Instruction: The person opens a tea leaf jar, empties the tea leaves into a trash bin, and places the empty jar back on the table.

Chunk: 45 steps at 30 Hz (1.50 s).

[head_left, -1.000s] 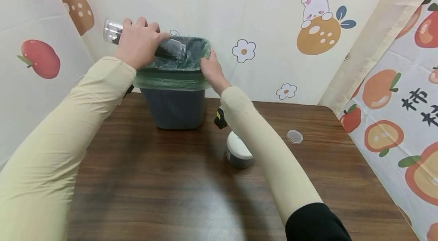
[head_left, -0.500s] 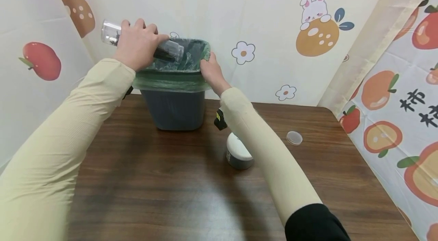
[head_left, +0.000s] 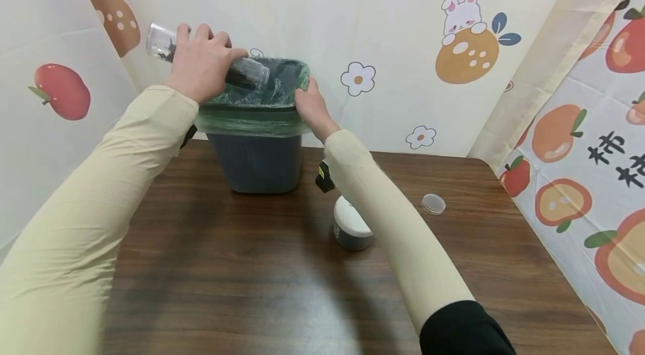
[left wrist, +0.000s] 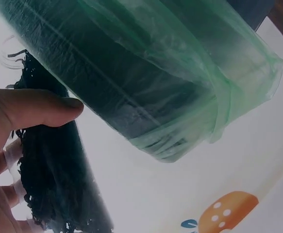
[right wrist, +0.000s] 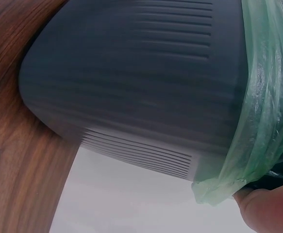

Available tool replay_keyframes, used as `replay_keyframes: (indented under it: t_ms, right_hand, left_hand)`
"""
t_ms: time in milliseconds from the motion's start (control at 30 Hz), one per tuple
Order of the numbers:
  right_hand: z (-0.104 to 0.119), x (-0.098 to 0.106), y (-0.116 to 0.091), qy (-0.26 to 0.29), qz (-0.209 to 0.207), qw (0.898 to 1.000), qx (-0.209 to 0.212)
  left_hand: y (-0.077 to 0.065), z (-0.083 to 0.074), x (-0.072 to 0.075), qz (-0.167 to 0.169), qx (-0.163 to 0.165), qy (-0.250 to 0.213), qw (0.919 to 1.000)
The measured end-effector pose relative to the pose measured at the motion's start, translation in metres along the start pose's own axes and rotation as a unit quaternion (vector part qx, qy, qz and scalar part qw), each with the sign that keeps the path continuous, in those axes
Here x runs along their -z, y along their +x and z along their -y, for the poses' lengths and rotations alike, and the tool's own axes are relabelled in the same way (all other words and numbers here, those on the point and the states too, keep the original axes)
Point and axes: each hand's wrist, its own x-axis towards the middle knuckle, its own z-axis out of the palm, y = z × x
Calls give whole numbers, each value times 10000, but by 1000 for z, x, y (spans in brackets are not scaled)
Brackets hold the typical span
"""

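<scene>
My left hand [head_left: 200, 66] grips a clear cylindrical jar [head_left: 247, 73] from above, fingers curled over it. The jar lies tilted, its right end lower and over the top of the bin. Dark, shredded-looking stuff [left wrist: 58, 160] fills much of the jar along its lower side, seen in the left wrist view. A dark blue-grey trash bin [head_left: 257, 162] stands upright, lined with a green plastic bag [head_left: 252, 121] folded over its rim. At the rim's right corner, my right hand [head_left: 313, 106] holds the bag and edge, thumb on top; its other fingers are mostly hidden.
A round tub [head_left: 351, 226] with a white lid stands on the wooden table [head_left: 242, 271], partly behind the right forearm. To its right lies a small clear round lid [head_left: 433, 204]. Printed cloth walls [head_left: 363, 19] close off the back and both sides.
The jar's left end has risen slightly, so the jar tilts a little more toward the bin. My right hand keeps its place on the rim. The head view has shifted slightly.
</scene>
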Motion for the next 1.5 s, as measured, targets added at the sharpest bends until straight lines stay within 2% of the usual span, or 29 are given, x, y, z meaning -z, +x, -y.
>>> replay_keyframes:
  t_ms: [200, 400, 600, 800, 1133, 1500]
  right_hand:
    - [0, 0, -1, 72, 28, 10000, -19]
    - [0, 0, -1, 110, 10, 9999, 38]
    - [0, 1, -1, 84, 16, 10000, 45]
    - [1, 2, -1, 51, 47, 10000, 19]
    - [2, 2, -1, 62, 43, 10000, -13]
    - [1, 1, -1, 59, 31, 10000, 70]
  left_hand:
    - [1, -1, 2, 276, 78, -71, 9996]
    - [2, -1, 0, 135, 106, -213, 9996]
    - [4, 0, -1, 295, 154, -269, 9991]
    - [4, 3, -2, 81, 7, -150, 9999]
    - [3, 1, -2, 284, 146, -82, 9995]
    - [3, 2, -4, 1, -47, -5, 10000]
